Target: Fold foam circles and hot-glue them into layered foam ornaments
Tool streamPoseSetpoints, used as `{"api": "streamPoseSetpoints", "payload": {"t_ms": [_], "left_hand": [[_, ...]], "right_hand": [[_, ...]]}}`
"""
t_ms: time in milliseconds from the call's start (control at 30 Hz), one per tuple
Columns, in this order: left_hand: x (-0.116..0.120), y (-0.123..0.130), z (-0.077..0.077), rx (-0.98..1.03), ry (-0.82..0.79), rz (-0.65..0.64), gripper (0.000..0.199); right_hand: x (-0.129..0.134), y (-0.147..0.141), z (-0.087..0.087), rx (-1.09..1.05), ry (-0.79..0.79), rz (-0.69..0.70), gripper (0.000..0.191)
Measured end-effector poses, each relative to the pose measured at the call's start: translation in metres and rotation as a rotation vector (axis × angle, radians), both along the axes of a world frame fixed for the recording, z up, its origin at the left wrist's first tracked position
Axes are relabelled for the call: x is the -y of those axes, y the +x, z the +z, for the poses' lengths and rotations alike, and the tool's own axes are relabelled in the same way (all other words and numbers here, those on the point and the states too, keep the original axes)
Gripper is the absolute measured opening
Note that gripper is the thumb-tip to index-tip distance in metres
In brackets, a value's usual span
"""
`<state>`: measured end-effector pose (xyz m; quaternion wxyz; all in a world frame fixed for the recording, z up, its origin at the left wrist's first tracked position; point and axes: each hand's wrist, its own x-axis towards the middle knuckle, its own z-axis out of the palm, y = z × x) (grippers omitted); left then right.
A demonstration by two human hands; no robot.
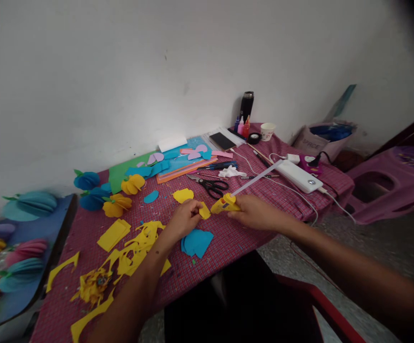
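Observation:
My right hand (252, 212) grips a yellow hot glue gun (225, 204), a long clear glue stick (257, 178) jutting from its back. The gun's nozzle points left, close to a small yellow paper piece (204, 210) that my left hand (186, 218) pinches between its fingertips. Just behind that hand lie yellow paper cutouts (183, 195). In front of it is a fanned stack of blue paper cutouts (197, 243). Black-handled scissors (212, 186) rest beyond the two hands, and a single blue half-round cutout (151, 196) lies to the left.
Yellow paper scraps (135, 250) and stacked yellow rectangles (113, 235) cover the left side. Finished blue and yellow paper pumpkins (117, 205) stand behind them. A white power bank (299, 176) with cables, a paper cup (267, 131) and a black bottle (246, 105) are at the right and back.

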<state>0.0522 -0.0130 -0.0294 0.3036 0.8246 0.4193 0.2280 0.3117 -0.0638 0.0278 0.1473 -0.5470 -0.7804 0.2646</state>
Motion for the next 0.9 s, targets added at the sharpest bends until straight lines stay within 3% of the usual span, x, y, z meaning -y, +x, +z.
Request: {"api": "streamPoseSetpoints", "payload": {"t_ms": [300, 467, 667, 900], "left_hand": [[-0.001, 0.000, -0.002, 0.014, -0.019, 0.005, 0.024], [-0.001, -0.001, -0.002, 0.006, -0.006, 0.001, 0.024], [-0.002, -0.002, -0.004, 0.003, -0.004, -0.006, 0.025], [0.002, -0.001, -0.003, 0.078, -0.060, 0.048, 0.033]], "right_hand": [[0.000, 0.000, 0.001, 0.003, 0.013, 0.014, 0.013], [0.002, 0.015, 0.009, -0.061, 0.013, 0.000, 0.017], [0.006, 0.040, 0.011, -0.180, -0.053, -0.166, 0.018], [0.007, 0.070, -0.006, -0.460, -0.259, -0.464, 0.030]]}}
